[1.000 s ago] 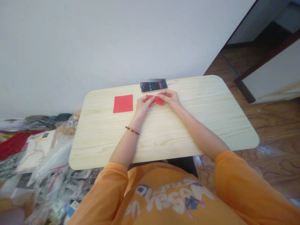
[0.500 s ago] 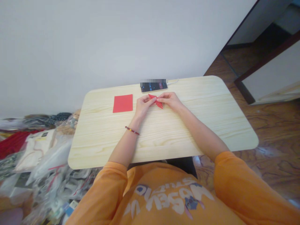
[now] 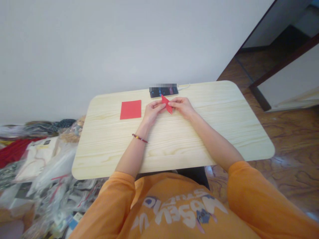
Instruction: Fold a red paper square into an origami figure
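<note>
A small folded piece of red paper, narrow and pointed at both ends, is held between my two hands above the middle of the table. My left hand pinches its left side between thumb and fingers. On the right side, my right hand grips it the same way. Its lower tip points down toward me, and fingertips hide parts of its sides. To the left of my left hand lies a flat square of red paper.
Behind my hands a phone lies near the table's back edge, with a white cable running right. The pale wooden table stands against a white wall. Plastic bags and clothes are piled on the left.
The folded red paper has turned more upright, its upper tip shifting up and right. Its surface looks flatter toward me. Both hands stay nearly in place, still pinching it.
</note>
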Motion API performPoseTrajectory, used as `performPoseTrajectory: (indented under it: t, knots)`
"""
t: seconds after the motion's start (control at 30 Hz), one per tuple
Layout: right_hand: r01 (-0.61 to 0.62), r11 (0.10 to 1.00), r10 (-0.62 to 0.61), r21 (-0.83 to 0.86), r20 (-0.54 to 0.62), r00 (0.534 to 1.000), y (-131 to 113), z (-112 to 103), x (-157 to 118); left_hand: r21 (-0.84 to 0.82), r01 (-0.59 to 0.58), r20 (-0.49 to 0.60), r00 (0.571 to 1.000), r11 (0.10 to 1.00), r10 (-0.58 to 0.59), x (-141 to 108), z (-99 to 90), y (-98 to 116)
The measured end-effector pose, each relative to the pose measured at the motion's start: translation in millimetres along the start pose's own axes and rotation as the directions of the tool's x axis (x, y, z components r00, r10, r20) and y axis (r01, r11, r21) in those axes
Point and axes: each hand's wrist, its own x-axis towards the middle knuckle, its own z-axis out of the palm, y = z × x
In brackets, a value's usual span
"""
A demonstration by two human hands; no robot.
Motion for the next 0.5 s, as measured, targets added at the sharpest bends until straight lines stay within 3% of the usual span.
performPoseTrajectory:
  t: [0.33,0.5]
  knots:
    - [-0.086,0.995,0.082,0.048,0.089,0.993,-6.0,0.3,-3.5,0.083,-0.062,-0.085,0.994,0.995,0.069,1.2,-1.7,-2.8]
    - [-0.07,0.996,0.066,0.049,0.081,0.994,-5.4,1.1,-3.2,0.095,-0.084,-0.098,0.991,0.992,0.094,1.1,-1.2,-3.6]
